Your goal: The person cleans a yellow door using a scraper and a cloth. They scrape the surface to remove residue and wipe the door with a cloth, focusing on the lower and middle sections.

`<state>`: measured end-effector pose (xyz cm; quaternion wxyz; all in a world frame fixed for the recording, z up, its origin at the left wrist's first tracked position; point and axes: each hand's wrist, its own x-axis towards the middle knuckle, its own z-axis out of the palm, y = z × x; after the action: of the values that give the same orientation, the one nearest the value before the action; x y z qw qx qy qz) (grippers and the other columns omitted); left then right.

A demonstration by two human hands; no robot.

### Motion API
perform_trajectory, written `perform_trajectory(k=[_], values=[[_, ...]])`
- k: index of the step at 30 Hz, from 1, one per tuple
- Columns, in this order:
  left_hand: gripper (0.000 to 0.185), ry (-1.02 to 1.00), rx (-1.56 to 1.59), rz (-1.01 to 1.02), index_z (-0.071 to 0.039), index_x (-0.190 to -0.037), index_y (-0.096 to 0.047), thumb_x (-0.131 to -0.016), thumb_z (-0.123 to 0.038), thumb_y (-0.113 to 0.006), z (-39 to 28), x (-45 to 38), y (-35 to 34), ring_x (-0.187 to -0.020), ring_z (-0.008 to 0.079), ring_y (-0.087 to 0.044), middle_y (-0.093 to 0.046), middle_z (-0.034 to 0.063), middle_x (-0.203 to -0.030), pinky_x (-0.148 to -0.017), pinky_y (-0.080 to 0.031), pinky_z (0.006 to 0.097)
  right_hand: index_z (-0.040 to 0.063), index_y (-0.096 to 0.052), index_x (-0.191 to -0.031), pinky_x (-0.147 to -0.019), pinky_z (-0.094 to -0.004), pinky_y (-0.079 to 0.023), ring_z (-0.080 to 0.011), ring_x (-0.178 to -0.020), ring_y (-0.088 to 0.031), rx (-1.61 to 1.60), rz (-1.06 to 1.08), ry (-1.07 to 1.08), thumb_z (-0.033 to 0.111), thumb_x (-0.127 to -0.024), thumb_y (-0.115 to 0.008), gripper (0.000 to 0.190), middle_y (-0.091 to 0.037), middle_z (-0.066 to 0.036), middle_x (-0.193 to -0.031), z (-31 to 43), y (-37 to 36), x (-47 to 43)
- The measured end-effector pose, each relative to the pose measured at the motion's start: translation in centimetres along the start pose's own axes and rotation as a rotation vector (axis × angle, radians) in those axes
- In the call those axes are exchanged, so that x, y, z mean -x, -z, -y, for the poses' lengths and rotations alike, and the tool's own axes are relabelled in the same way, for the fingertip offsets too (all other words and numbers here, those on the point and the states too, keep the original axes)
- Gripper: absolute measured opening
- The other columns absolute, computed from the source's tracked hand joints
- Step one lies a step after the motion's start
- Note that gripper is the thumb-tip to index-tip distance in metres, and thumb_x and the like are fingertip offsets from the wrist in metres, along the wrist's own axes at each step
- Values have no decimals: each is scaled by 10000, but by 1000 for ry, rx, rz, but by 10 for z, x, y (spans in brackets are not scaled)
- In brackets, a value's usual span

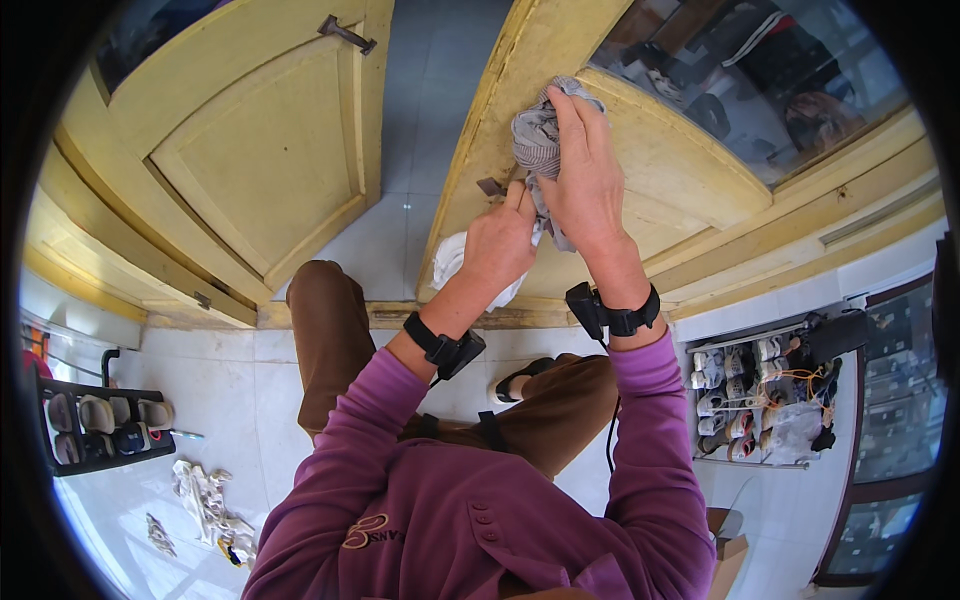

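My right hand point(589, 176) presses a crumpled grey striped cloth point(536, 139) against the yellow wooden door point(480, 150) on the right, just beside its glass pane. Lower and to the left, my left hand point(501, 232) is closed near a dark metal door handle point(491, 187); its fingertips meet the hanging part of the grey cloth, and whether they grip the handle is hidden. A white cloth point(450, 259) shows behind my left hand and wrist, low on the door; what holds it up cannot be seen.
Another yellow door leaf point(262, 150) with a metal handle point(347, 34) stands at the left, beyond a gap showing tiled floor. Shoe racks stand at the left point(112, 465) and right point(750, 337). Crumpled rags point(206, 499) lie on the floor at lower left. A cardboard piece point(731, 566) is at lower right.
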<state>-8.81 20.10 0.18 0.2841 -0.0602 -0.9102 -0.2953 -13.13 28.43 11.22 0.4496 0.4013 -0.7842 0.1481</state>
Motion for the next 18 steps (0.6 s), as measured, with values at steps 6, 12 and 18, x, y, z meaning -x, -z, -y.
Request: perform_trajectory(k=[6,12,18], values=[[564,-8,23,86,10,-1231,-545,-707,-65,-740,6,0,-3,-863,368,-664,-559,183,-1136,-701,-559,446,39,-589,-1311,-723,-369,-533,-280,-922,-577,52,123,99,-8,-660,-674,658,-580,-82,-1222,8,-1,5],[541,42,42,67,-1,-1205,-553,-700,-45,-739,2,0,-2,-863,374,-659,-569,184,-1115,-719,-553,468,38,-625,-1270,-698,-355,-532,-268,-908,-572,33,65,76,7,-665,-669,607,-590,-57,-1203,2,3,3],[557,-3,39,96,4,-1205,-538,-686,-27,-739,3,0,1,-884,379,-658,-573,189,-1137,-737,-555,462,28,-630,-1257,-700,-355,-529,-271,-900,-562,24,163,151,17,-671,-670,587,-591,-51,-1220,3,1,7]])
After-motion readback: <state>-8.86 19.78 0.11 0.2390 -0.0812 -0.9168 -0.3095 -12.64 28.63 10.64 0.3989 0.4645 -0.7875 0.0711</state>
